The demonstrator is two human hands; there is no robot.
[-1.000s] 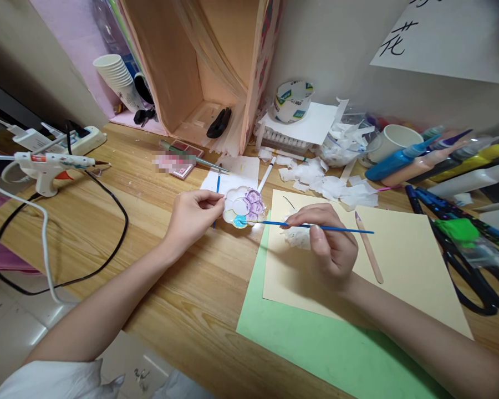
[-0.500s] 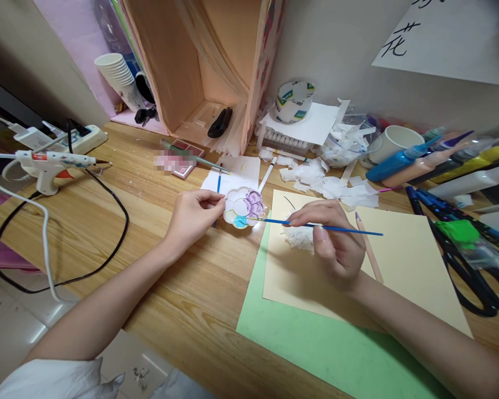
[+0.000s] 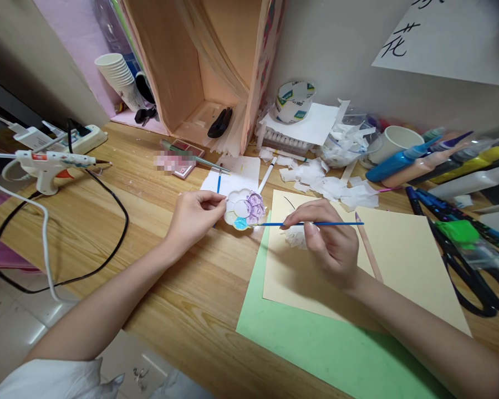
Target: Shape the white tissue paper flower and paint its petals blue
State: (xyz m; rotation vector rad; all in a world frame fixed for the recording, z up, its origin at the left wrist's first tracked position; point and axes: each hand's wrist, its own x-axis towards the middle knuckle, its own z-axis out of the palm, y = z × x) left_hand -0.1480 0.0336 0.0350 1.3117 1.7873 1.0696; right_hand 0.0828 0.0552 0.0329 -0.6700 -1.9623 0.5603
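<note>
White flower-shaped paint palette (image 3: 242,209), seen from the head view: held at its left rim by the left grip (image 3: 195,216), thumb and fingertips pinching the edge. Whether it is lifted or resting on the tabletop (image 3: 183,310), cannot tell. Purple paint (image 3: 255,209) in the wells farthest from the left grip; blue paint (image 3: 241,223) in the near well.

Right grip (image 3: 330,241): closed round a blue paintbrush (image 3: 274,224), thumb and fingers pinching the handle, which lies nearly level. Bristle end points toward the left grip, at the palette's near-right edge; contact with the rim too fine to tell.

Below the right grip, a cream paper sheet (image 3: 403,249) laid over a green sheet (image 3: 283,327). Crumpled white tissue (image 3: 295,238) on the cream sheet, partly hidden by the right grip. Peach-coloured stick (image 3: 370,249), pointed at the far end, just right of the same grip.

Just beyond the left grip, a second blue brush (image 3: 219,183), partly across a white paper (image 3: 247,166). Torn paper scraps (image 3: 345,191) beyond the right grip; black-handled scissors (image 3: 468,277) well to its right. Hot glue gun (image 3: 45,169) well left of the left grip.
</note>
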